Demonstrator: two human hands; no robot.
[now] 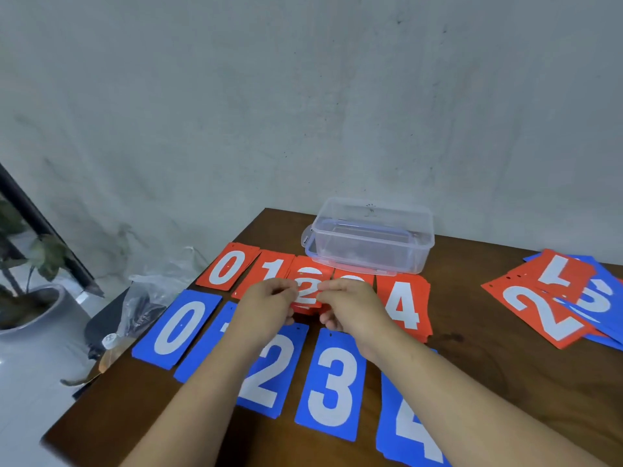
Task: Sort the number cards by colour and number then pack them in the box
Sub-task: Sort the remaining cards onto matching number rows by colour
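Far left, off the worktop [505, 382], are a potted plant [30, 298] and a crumpled clear plastic bag [151, 298]. On the dark wooden worktop two rows of number cards lie face up, red behind and blue in front.

At the left end, the red 0 card [229, 267] lies behind the blue 0 card [177, 328]. Next comes the red 1 card [273, 271], and in front of it a blue card [209, 352] that my left forearm mostly hides.

My left hand [266, 308] has its fingers curled and pinches the left edge of the red 2 card [307, 293]. My right hand [350, 305] pinches the card's right edge in the same way. The card sits in the red row between the 1 and a red card [354, 278] that my right hand largely covers. I cannot tell whether it touches the cards beneath.

In front of my hands lie the blue 2 card [269, 372] and the blue 3 card [332, 379]. To the right are the red 4 card [403, 306] and the blue 4 card [414, 429].

The clear plastic box [371, 237] stands at the far edge, just behind the red row. Far right is a loose pile of red and blue cards [566, 298].
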